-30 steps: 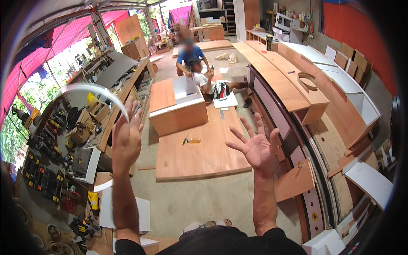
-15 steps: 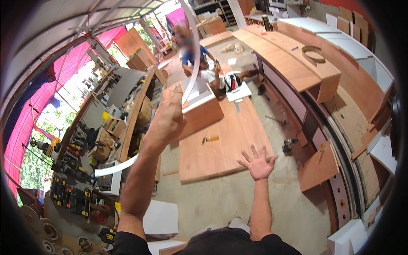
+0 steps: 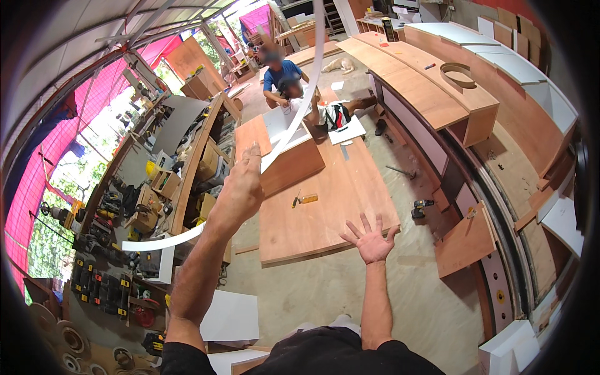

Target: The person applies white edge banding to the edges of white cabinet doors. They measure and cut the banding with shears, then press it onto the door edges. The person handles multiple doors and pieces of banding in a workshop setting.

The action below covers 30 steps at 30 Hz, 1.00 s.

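Observation:
My left hand [image 3: 240, 190] is raised in front of me and grips a long, thin white strip [image 3: 299, 106]. The strip bends in an arc from the lower left, past my fingers, up to the top of the view. My right hand [image 3: 370, 237] is held lower and to the right, palm forward, fingers spread, holding nothing. Below both hands, large plywood sheets [image 3: 337, 206] lie on the floor, with a wooden box [image 3: 294, 164] on them at the far end.
Two people [image 3: 282, 72] crouch beyond the box. A yellow tool [image 3: 306, 199], a hammer [image 3: 400, 170] and a drill [image 3: 422, 207] lie on the floor. Tool-laden shelves [image 3: 156, 187] run along the left, a long curved wooden counter [image 3: 431, 94] along the right. White panels [image 3: 228, 315] lie near my feet.
My left hand has closed on the strip and swung it up and to the right. My right hand has dropped lower and stays spread.

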### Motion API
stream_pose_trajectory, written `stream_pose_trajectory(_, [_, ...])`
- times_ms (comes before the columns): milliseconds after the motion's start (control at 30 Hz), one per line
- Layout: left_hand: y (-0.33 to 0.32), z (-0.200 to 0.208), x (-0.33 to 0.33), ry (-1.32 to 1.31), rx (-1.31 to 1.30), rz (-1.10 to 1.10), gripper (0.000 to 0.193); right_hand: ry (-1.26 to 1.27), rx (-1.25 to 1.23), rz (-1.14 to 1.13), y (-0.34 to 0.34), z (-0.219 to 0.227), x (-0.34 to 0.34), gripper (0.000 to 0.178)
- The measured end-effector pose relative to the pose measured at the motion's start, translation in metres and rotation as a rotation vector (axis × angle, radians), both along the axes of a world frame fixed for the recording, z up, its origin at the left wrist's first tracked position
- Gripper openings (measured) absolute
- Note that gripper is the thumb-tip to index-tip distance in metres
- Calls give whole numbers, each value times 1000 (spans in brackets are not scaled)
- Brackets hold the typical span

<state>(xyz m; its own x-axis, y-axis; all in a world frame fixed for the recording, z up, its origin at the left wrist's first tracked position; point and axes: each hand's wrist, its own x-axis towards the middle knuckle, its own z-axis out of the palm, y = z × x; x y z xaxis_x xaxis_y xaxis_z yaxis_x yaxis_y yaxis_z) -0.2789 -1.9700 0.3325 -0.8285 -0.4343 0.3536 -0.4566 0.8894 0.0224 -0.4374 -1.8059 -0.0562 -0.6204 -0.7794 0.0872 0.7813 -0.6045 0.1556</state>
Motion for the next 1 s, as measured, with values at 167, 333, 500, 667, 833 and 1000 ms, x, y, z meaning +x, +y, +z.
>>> stream_pose_trajectory(167, [-1,7,4,-15,-28,13,62,60,-10,-16,2,2,-2,107])
stream_pose_trajectory(333, [-2,-3,6,-15,14,24,65,56,22,-8,11,7,1,107])
stream_pose_trajectory(500, [-26,-36,34,-10,173,39,68,49,128,23,23,4,12,101])
stream_pose_trajectory(667, [-56,-154,121,-127,339,299,48,86,255,165,41,-25,33,97])
stream_pose_trajectory(833, [-40,-347,273,-479,728,659,22,-42,733,288,88,-81,67,88])
stream_pose_trajectory(1000, [82,-502,415,-830,909,898,36,130,1088,491,150,-162,96,71])
